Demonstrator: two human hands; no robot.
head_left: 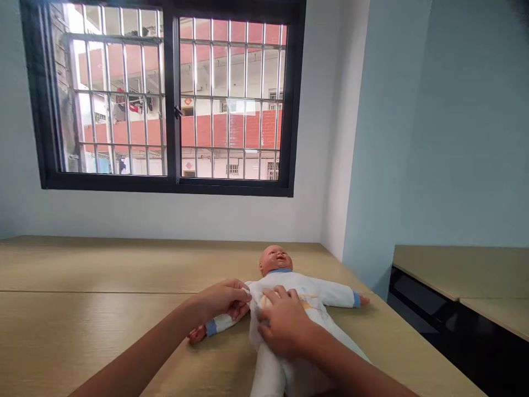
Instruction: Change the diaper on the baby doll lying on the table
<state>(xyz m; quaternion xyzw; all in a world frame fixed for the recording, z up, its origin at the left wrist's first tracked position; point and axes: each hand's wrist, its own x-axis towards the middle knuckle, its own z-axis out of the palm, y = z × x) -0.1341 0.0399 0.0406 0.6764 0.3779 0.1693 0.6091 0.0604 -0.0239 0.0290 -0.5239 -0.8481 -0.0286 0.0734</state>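
White cloth of the outfit [316,286] wrapped the doll [318,314], which lay face-up on the worktop [124,317] at six o'clock in the view, its head [275,261] toward twelve. A hard tug toward nine o'clock could perhaps have stretched the fabric or rolled the doll, since only the right hand [285,322], over the chest, seemed to steady it. On the left hand [229,298], at nine o'clock from the chest, the grip pinched a small fold of the outfit; the right one curled half-closed against its front, whether pinching cloth could not be told.

A dressed doll [300,281] lies face-up on the table [103,325] (wood-toned, seamed).
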